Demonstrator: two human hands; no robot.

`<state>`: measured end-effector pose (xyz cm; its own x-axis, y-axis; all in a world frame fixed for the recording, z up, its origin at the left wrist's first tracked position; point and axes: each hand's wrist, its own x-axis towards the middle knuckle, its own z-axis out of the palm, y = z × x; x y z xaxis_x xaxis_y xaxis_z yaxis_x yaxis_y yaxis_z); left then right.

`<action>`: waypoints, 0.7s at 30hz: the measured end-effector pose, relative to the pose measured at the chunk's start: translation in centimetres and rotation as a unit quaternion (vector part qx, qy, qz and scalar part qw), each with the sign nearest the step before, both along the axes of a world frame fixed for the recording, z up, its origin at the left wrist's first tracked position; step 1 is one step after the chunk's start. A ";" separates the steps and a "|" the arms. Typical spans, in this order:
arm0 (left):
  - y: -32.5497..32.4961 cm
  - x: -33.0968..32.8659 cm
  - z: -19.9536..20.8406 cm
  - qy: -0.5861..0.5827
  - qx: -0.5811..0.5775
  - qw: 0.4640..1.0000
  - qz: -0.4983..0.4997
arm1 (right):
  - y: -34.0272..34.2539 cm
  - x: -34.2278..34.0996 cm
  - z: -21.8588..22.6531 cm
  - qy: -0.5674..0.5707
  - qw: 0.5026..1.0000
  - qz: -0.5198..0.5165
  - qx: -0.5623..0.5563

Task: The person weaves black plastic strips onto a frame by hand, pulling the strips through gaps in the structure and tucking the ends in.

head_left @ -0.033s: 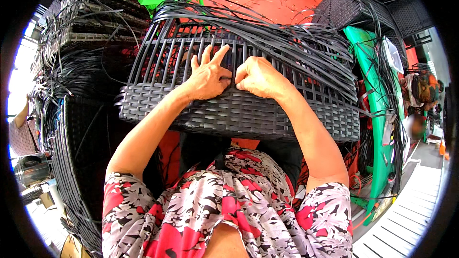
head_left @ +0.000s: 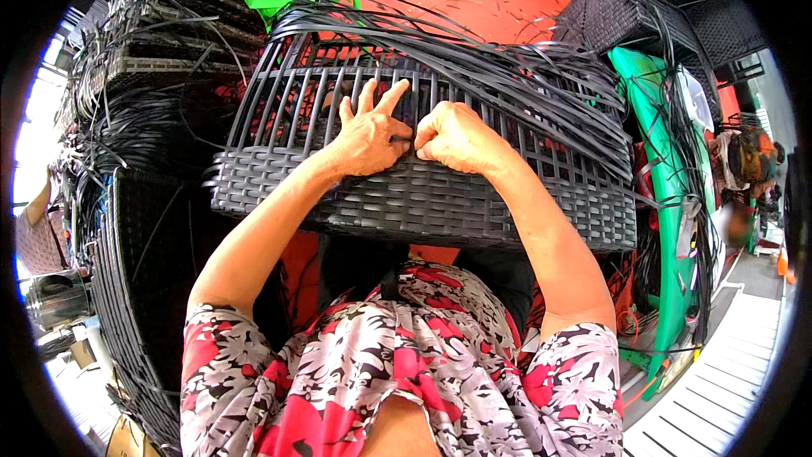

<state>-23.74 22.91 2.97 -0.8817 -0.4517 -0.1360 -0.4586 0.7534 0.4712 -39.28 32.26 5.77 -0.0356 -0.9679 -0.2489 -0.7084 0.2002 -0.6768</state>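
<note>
While the half-woven black plastic-wicker frame [head_left: 406, 186] rests across the lap, the left hand [head_left: 368, 131] spreads flat on its ribs and the right hand [head_left: 452, 137], curled, pinches a flat black weaving strand [head_left: 403, 139] between them; loose strands fan beyond. Keeping tension even probably tightens rows.

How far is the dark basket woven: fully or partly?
Partly. The basket has a woven lower band, bare ribs above and loose strips trailing across.

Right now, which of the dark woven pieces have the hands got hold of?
The half-woven basket frame in the middle: both the left hand and right hand press on it. The stacked pieces at left lie untouched.
</note>
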 end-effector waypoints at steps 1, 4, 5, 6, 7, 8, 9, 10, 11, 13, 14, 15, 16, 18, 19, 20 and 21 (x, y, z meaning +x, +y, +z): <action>-0.2 0.1 -0.4 0.008 -0.001 1.000 -0.004 | 0.0 0.0 -0.2 -0.033 0.999 -0.018 -0.006; -1.3 0.6 -0.2 0.097 0.040 0.994 0.011 | 0.6 0.1 0.1 -0.110 0.991 -0.080 -0.018; -2.0 0.5 -0.8 0.191 0.051 0.980 0.028 | 0.8 0.4 0.1 -0.101 0.990 -0.085 -0.041; -2.5 0.6 -0.7 0.213 0.019 0.977 0.023 | 1.0 0.7 0.1 -0.093 0.989 -0.090 -0.064; -2.5 0.5 0.9 0.235 -0.011 0.972 0.017 | 1.2 0.8 0.0 -0.084 0.988 -0.096 -0.087; -2.6 0.4 1.5 0.226 -0.025 0.974 0.006 | 1.1 1.0 -0.3 -0.057 0.989 -0.099 -0.092; -2.3 0.4 1.4 0.204 -0.055 0.977 0.010 | 1.2 1.0 -0.5 -0.040 0.989 -0.104 -0.096; -1.9 0.7 1.1 0.182 -0.088 0.979 0.018 | 1.1 1.1 -0.5 -0.024 0.989 -0.105 -0.101; -1.8 1.0 0.7 0.159 -0.121 0.979 0.026 | 1.0 1.1 -0.5 -0.007 0.988 -0.107 -0.107; -1.5 1.1 -0.7 0.106 -0.033 0.994 0.002 | 1.0 1.5 -0.9 0.006 0.985 -0.138 -0.105; -1.0 0.8 -0.9 0.074 -0.046 0.996 -0.006 | 1.1 1.6 -1.2 0.019 0.982 -0.148 -0.112; -0.5 0.5 -1.1 0.042 -0.059 0.997 -0.015 | 1.2 1.8 -1.4 0.033 0.980 -0.158 -0.118; -0.4 0.1 -1.1 0.022 -0.036 0.999 -0.022 | 1.3 2.1 -1.4 0.019 0.979 -0.176 -0.104; -0.6 -0.2 -0.4 0.005 -0.001 1.000 -0.025 | 1.5 2.4 -1.7 0.013 0.972 -0.196 -0.131; -0.7 -0.3 0.0 -0.005 0.016 1.000 -0.026 | 1.6 2.5 -1.9 0.009 0.968 -0.205 -0.145; -0.8 -0.3 -0.5 0.005 0.024 1.000 -0.017 | 1.6 2.8 -2.0 -0.013 0.965 -0.219 -0.144; -1.0 -0.2 -0.3 0.019 0.042 0.999 -0.007 | 1.7 2.9 -1.9 -0.024 0.963 -0.226 -0.145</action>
<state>-23.95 21.95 2.63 -0.8935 -0.4270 -0.1391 -0.4282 0.7167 0.5505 -36.40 33.95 3.88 -0.4643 -0.8855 0.0182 -0.5595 0.2774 -0.7811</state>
